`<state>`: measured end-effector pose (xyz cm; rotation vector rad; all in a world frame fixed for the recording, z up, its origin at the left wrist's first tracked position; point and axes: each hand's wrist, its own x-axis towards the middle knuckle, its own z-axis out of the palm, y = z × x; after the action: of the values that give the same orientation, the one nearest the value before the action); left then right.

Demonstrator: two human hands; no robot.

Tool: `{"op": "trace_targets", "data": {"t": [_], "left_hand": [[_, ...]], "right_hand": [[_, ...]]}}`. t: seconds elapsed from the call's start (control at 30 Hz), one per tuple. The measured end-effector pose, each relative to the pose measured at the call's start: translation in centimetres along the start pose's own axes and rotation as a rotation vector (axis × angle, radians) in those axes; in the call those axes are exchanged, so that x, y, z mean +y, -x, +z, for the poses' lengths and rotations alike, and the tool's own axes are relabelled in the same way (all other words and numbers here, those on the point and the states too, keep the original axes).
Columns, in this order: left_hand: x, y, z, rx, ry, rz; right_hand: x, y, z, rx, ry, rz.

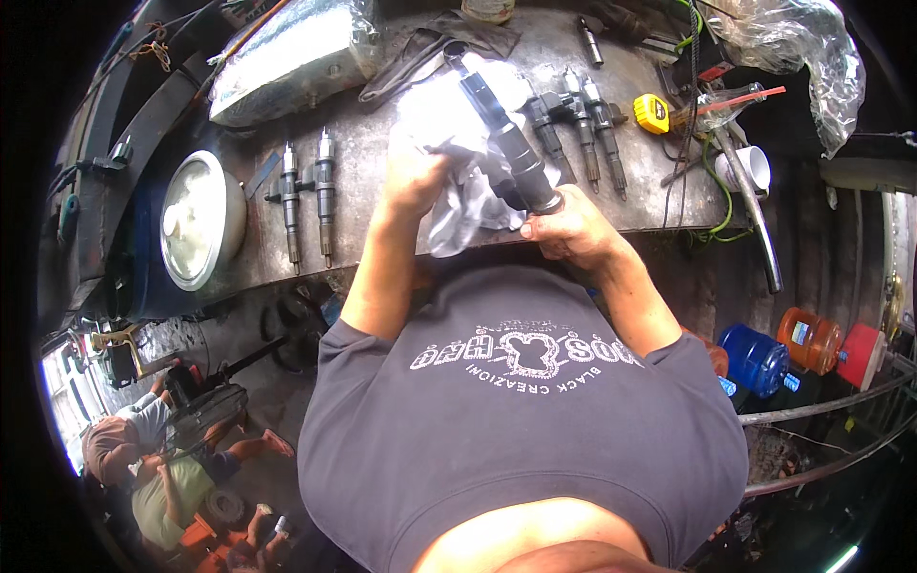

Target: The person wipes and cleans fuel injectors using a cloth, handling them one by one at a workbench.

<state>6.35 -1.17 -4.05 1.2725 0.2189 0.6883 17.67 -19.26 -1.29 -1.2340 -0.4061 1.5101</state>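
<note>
My right hand (pixel 578 229) grips the near end of a long black fuel injector (pixel 521 158), which tilts away to the upper left above the workbench (pixel 363 196). A white cloth (pixel 468 205) is bunched in my left hand (pixel 415 177), close against the injector's left side; glare washes out its upper part and hides some fingers. Several more injectors (pixel 583 129) lie on the bench just right of the held one. Two others, a left one (pixel 290 205) and a right one (pixel 326 196), rest side by side to the left of my left arm.
A white round bowl (pixel 234 220) stands at the bench's left. Behind are a plastic-wrapped box (pixel 296 67) and a dark glove-like cloth (pixel 411 72). Rightward lie a yellow tape measure (pixel 651 114), a white cup (pixel 750 170) and a metal bar (pixel 755 215) over the edge. People (pixel 162 487) sit lower left.
</note>
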Motion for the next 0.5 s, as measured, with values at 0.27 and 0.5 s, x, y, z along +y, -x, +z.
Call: {"op": "trace_targets", "data": {"t": [0.27, 0.5], "left_hand": [[-0.5, 1.8, -0.7, -0.544, -0.615, -0.189], [-0.9, 1.9, -0.3, -0.42, -0.423, 0.039]], "right_hand": [[-0.7, 0.1, 1.5, 0.092, 0.105, -0.03], [0.3, -0.1, -1.5, -0.146, 0.282, -0.003]]}}
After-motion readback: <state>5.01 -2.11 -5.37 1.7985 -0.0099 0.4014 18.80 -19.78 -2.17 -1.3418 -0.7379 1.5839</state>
